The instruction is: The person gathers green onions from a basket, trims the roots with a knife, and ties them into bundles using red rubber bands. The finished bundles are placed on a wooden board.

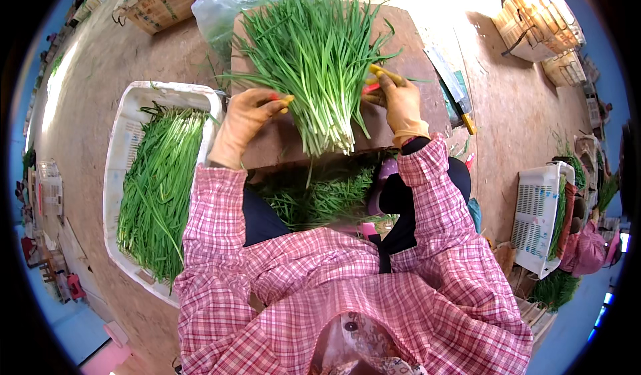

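Note:
A loose bunch of garlic chives lies fanned on a brown board, its pale cut ends towards me. My left hand, in a tan rubber glove, is at the bunch's left side with thumb and forefinger pinched together. My right hand, gloved too, is at the right side with its fingers bent. Yellow covers some fingertips of both hands. Bits of red show at the fingers; whether these are finger wraps or a held strip is unclear.
A white plastic crate of chives stands at my left. A cleaver lies right of the board. Plastic sheeting sits behind it, and loose leaves below. Wicker-like baskets and another white crate stand farther right.

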